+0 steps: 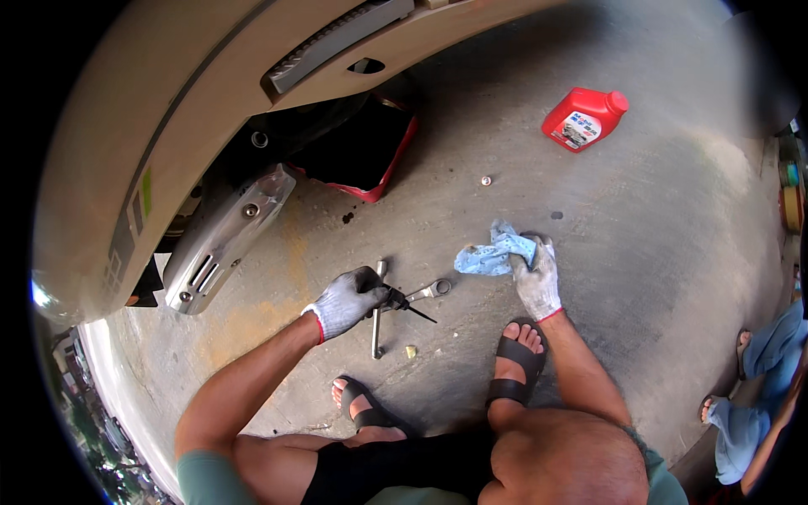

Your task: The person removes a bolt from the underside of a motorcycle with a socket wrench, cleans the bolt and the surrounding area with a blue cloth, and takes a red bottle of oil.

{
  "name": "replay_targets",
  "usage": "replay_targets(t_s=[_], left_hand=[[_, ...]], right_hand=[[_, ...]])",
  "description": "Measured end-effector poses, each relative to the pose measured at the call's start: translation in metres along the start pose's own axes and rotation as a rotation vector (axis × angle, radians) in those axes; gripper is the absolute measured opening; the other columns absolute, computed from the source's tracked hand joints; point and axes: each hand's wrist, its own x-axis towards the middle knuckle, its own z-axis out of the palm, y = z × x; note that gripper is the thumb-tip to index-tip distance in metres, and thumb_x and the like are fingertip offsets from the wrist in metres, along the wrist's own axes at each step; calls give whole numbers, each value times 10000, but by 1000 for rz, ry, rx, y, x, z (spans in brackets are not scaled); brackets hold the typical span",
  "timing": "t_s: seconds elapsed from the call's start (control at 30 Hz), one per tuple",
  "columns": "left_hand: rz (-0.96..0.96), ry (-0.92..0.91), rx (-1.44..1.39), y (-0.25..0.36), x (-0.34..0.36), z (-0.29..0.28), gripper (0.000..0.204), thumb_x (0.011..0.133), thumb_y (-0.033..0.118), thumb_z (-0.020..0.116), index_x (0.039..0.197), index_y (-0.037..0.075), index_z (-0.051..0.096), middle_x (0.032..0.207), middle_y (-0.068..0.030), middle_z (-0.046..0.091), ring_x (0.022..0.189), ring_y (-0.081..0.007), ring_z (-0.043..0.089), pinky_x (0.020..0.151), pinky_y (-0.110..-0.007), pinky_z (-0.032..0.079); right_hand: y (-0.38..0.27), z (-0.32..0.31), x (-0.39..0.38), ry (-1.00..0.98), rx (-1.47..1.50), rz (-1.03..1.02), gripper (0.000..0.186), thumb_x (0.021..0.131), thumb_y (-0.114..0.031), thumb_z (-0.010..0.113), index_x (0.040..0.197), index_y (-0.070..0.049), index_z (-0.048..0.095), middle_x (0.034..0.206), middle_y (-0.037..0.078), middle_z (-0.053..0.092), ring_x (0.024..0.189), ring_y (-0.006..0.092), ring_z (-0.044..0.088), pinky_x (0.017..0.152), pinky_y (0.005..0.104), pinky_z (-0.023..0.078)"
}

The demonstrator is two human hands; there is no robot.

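Observation:
My left hand point(345, 301), in a white knit glove with dark, grimy fingers, is closed around a black oil dipstick point(410, 308) whose thin rod points to the lower right. Beneath it on the concrete lie a long metal socket wrench point(376, 337) and a ring spanner point(438, 289), both partly covered by the hand. Over on the right, my gloved right hand point(537, 273) grips a crumpled light-blue rag point(492, 254). The rag spreads out to the left of the fingers.
A scooter point(168, 126) with a silver exhaust shield point(227, 240) fills the upper left. Under it sits a red-rimmed tray point(368, 193) of dark contents. A red oil bottle point(582, 118) and a small cap point(486, 181) are farther out. Another person's legs point(749, 404) show at right.

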Motion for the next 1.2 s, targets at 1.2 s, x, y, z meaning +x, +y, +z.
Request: replay_targets(t_s=[1.2], left_hand=[[-12, -37, 15, 6, 1, 38, 328, 971, 294, 525, 1046, -13, 614, 797, -105, 665, 681, -177, 628, 629, -346, 512]], right_hand=[[-86, 114, -42, -523, 524, 180, 297, 928, -94, 541, 1207, -29, 619, 1125, 127, 695, 1072, 242, 663, 945, 330, 511]])
